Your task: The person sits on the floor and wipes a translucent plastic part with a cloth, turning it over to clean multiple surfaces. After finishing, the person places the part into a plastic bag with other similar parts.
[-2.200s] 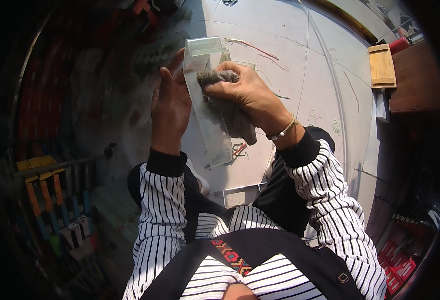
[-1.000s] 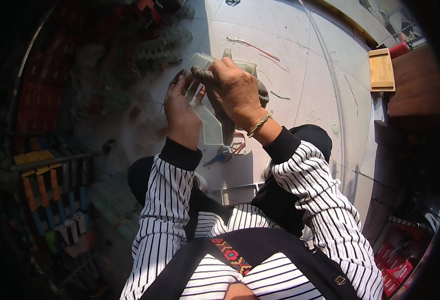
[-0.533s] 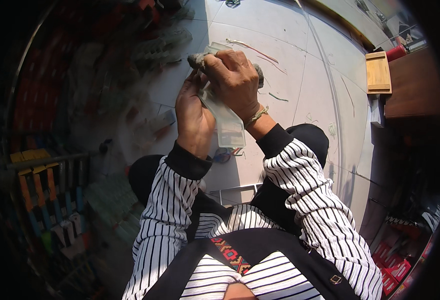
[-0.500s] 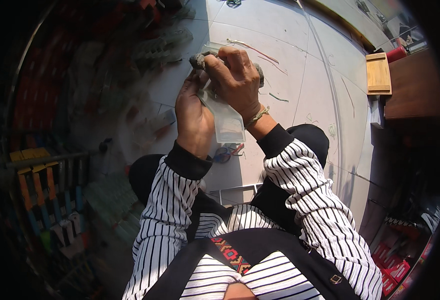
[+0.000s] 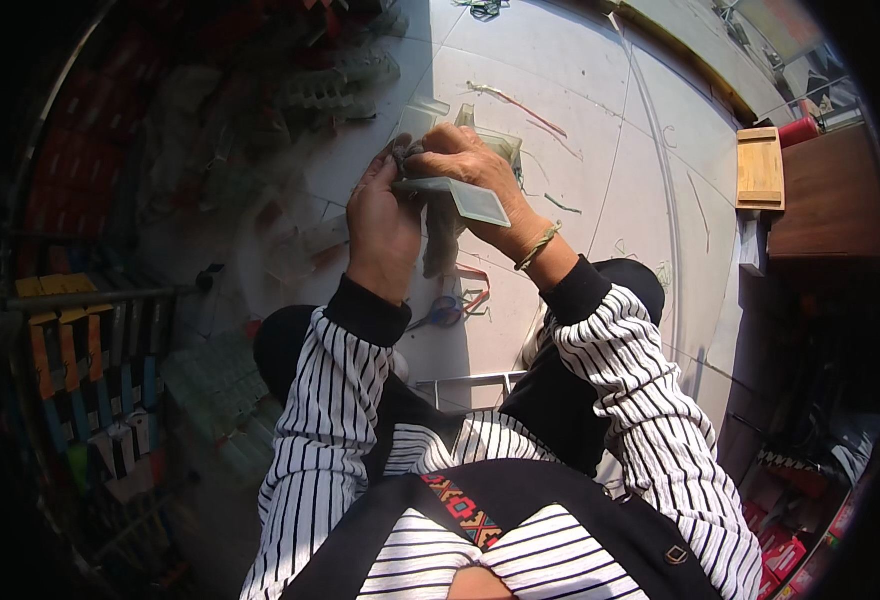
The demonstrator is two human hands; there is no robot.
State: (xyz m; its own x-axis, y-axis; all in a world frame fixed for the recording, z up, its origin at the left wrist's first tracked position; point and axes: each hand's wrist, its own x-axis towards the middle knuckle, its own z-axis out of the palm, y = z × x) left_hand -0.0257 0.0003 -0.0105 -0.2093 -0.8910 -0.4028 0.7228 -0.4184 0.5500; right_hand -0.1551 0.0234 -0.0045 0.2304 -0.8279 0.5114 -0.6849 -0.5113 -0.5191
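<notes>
Grey cloth is bunching up in the right hand, which I am following remotely through the head camera; its fingers are clenching the fabric against a clear plastic piece, and a loose end is hanging down between the wrists. The left hand is grasping that piece from the left, though cloth and knuckles are hiding some fingertips from me. The piece is sitting between both hands, above the tiled floor, with one angled end jutting in front of the right hand's heel. Just past the right hand I am seeing another clear plastic item lying on the tiles. Blue-handled scissors are resting nearer the body, beside a red strip, while a short green strand is lying to the right.
</notes>
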